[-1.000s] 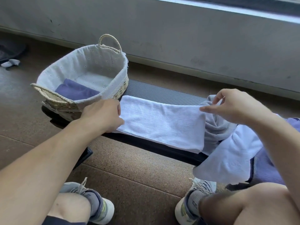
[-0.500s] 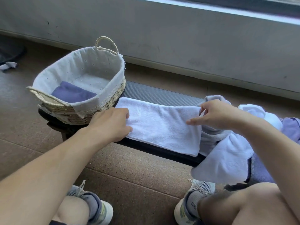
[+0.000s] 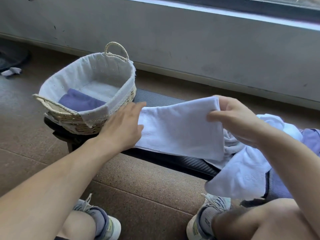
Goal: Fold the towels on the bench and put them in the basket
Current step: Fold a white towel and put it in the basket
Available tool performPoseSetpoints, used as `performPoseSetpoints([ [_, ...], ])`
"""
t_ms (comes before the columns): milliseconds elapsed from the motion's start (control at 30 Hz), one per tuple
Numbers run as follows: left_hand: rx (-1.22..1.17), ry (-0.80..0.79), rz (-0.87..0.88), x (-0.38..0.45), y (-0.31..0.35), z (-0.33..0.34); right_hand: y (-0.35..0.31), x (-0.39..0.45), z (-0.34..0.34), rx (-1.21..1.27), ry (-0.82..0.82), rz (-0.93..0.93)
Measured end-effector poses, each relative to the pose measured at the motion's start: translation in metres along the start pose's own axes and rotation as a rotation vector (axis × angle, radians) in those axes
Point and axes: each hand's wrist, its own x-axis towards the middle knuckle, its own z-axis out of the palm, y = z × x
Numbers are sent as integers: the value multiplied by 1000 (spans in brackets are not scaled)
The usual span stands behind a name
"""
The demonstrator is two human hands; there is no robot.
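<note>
The right hand (image 3: 232, 118), having left the table (image 3: 155, 99), is lifting the white towel's (image 3: 180, 130) right end in a pinching grip, beginning the next fold toward the spread left hand (image 3: 123, 126) beside the basket (image 3: 83, 78).

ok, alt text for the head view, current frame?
A person's right hand pinches up one end of a white terry towel lying on a black bench, while the open left hand rests on its other end. A cloth-lined woven basket nearby holds a folded purple towel.
</note>
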Motion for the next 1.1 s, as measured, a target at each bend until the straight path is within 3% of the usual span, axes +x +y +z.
performPoseSetpoints([
  [133, -239, 80, 220, 0, 11, -7, -14, -8, -3, 49, -44, -173],
  [333, -298, -134, 385, 2, 13, -5, -22, -21, -8, 42, -242, -207],
  [467, -422, -421, 215, 1, 10, -3, -20, -20, -12, 97, -166, -153],
  [633, -471, -435, 56, 0, 8, 1, 9, 3, -20, 52, 131, 44],
  [733, -530, -487, 6, 4, 3, 2, 27, 13, -24, -55, 224, 128],
  [900, -524, -775, -116, 3, -11, 9, 38, 18, -34, -240, 362, 110],
  [1000, -620, -604, -174, 9, -11, 8, 40, 20, -41, -330, 403, 113],
  [1100, -961, -318, -345, 18, -3, 0, 42, 21, -44, -414, 409, 138],
])
